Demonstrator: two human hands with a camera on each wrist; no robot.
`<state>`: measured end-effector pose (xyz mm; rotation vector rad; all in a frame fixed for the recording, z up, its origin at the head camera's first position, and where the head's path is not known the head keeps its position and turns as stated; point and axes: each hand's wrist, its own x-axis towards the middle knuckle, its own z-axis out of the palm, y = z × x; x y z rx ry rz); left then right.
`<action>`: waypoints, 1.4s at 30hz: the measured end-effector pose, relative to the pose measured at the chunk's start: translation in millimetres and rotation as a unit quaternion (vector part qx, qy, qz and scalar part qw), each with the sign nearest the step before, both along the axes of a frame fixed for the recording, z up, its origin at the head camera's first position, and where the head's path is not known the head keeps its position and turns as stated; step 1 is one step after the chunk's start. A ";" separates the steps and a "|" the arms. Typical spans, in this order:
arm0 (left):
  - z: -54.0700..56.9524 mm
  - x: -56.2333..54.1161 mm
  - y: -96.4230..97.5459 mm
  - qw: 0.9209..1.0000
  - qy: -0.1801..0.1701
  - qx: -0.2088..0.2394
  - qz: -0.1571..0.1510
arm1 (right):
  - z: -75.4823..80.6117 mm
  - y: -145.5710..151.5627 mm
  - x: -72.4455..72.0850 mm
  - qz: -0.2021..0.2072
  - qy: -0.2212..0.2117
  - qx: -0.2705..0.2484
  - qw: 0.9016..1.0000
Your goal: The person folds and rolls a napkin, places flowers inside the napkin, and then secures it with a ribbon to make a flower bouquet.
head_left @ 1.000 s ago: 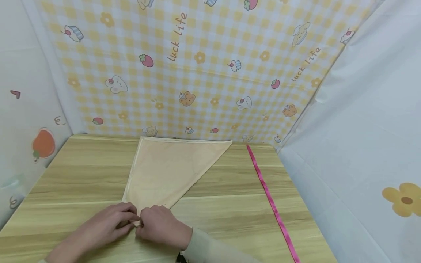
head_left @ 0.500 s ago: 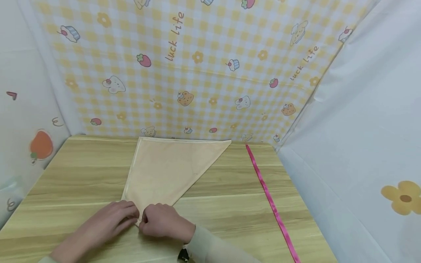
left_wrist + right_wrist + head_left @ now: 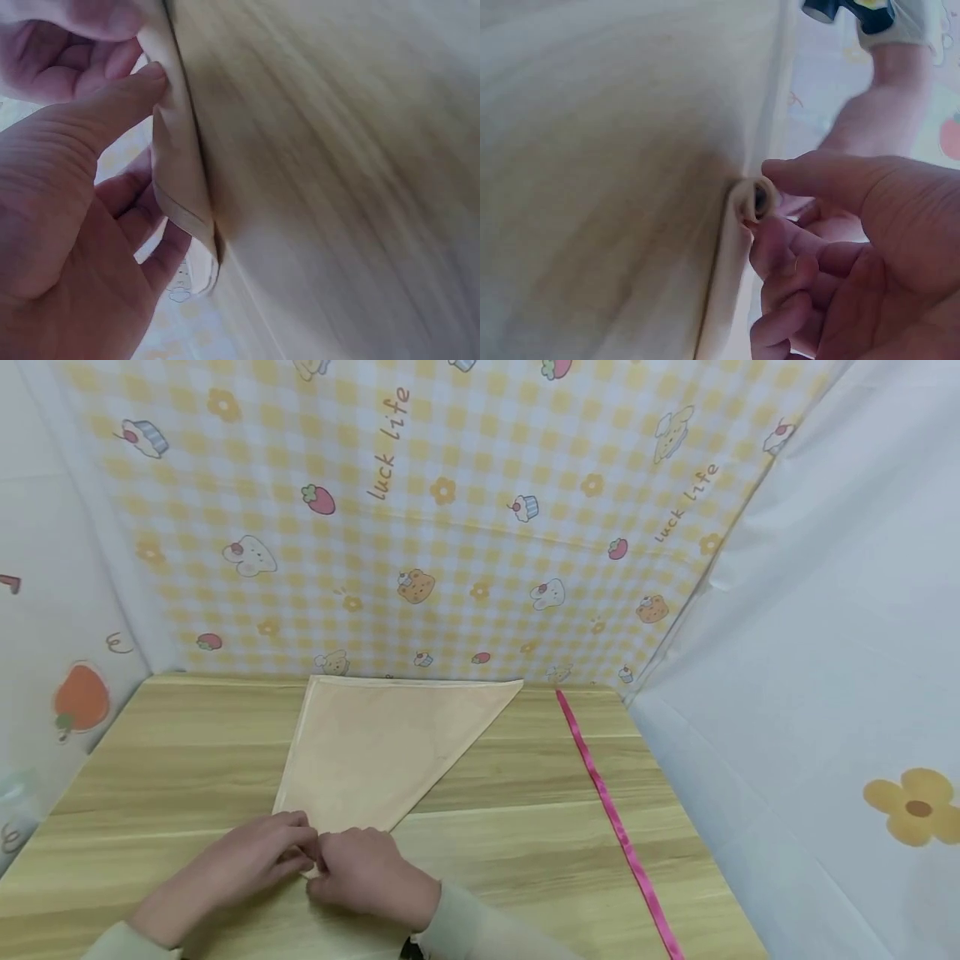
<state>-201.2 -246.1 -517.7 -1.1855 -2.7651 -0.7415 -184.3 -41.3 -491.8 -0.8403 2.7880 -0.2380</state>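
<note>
A beige cloth (image 3: 375, 752) with pale hemmed edges lies folded on the wooden table. Its near end is turned into a narrow roll. My left hand (image 3: 258, 852) pinches that rolled edge from the left; in the left wrist view the thumb lies along the rolled cloth (image 3: 180, 150), with fingers beneath. Close beside it, my right hand (image 3: 367, 872) pinches the roll's other end between thumb and forefinger. The right wrist view looks into the roll's open spiral end (image 3: 757, 199), right at those fingertips. The hands cover most of the roll in the head view.
A long pink ribbon (image 3: 615, 822) lies stretched along the right side of the wooden table (image 3: 525, 852). A yellow checked curtain (image 3: 450, 543) hangs behind the far edge, and white sheets (image 3: 810, 652) flank both sides.
The head view has drifted slightly, shifting the scene left. My hands parted a little half a second ago and are close together again, fingers shifting on the rolled edge. The ribbon stays put.
</note>
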 end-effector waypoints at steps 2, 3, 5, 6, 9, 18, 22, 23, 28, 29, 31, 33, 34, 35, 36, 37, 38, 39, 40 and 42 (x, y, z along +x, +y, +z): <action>0.9 1.5 -1.2 1.000 -0.017 -0.017 0.010 | -2.8 -3.7 2.8 -0.001 0.008 0.007 1.000; 0.8 2.7 -2.0 0.999 -0.022 -0.024 0.012 | -4.4 -5.8 4.2 -0.002 0.014 0.013 1.000; -0.8 5.2 -3.6 0.999 -0.011 -0.033 0.014 | -7.5 -9.4 7.2 -0.006 0.027 0.021 0.999; -2.3 6.3 -4.4 0.999 -0.002 -0.034 0.014 | -8.5 -10.7 8.5 -0.006 0.035 0.024 0.999; -7.1 8.6 -4.8 0.999 0.039 -0.017 0.003 | -9.8 -11.1 11.1 -0.009 0.050 0.023 0.998; -17.0 14.4 -5.5 0.993 0.111 0.026 0.005 | -12.6 -4.5 9.8 -0.017 0.010 -0.002 1.000; -16.4 17.0 -5.3 0.989 0.146 0.000 0.032 | -9.4 -3.1 4.1 -0.037 -0.051 -0.011 0.998; -16.1 17.4 -5.5 0.988 0.150 -0.007 0.036 | -8.2 -2.7 2.7 -0.041 -0.061 -0.013 0.997; -15.2 16.2 -6.9 0.988 0.154 -0.006 0.018 | -4.0 -0.2 -1.9 -0.053 -0.081 -0.022 0.995; -15.1 15.4 -7.2 0.988 0.153 -0.003 0.011 | -3.9 0.3 -2.5 -0.054 -0.081 -0.024 0.995; -14.7 13.9 -7.4 0.987 0.161 0.003 0.001 | -4.5 1.6 -3.8 -0.057 -0.081 -0.029 0.995; -14.8 12.0 -7.0 0.984 0.175 0.005 -0.010 | -5.2 3.1 -5.2 -0.058 -0.081 -0.034 0.994; -14.9 11.1 -6.5 0.982 0.186 0.005 -0.015 | -5.6 3.8 -5.9 -0.058 -0.081 -0.036 0.994; -14.8 10.2 -6.0 0.981 0.195 0.004 -0.020 | -6.0 4.6 -6.7 -0.058 -0.081 -0.037 0.994; -14.7 9.4 -5.5 0.979 0.204 0.005 -0.024 | -6.1 5.4 -7.4 -0.057 -0.079 -0.035 0.995; -14.8 8.7 -4.8 0.977 0.213 0.004 -0.027 | -6.2 6.1 -8.0 -0.056 -0.077 -0.033 0.995; -14.8 7.8 -4.2 0.976 0.218 0.003 -0.030 | -6.1 6.9 -8.5 -0.055 -0.074 -0.030 0.995; -14.6 7.1 -3.8 0.974 0.225 0.002 -0.030 | -5.6 7.6 -9.0 -0.054 -0.070 -0.025 0.996; -14.4 6.0 -3.2 0.973 0.229 -0.001 -0.030 | -4.9 8.2 -9.2 -0.052 -0.066 -0.021 0.996; -13.8 3.2 -2.1 0.972 0.232 -0.008 -0.030 | -3.2 9.3 -9.5 -0.050 -0.057 -0.014 0.997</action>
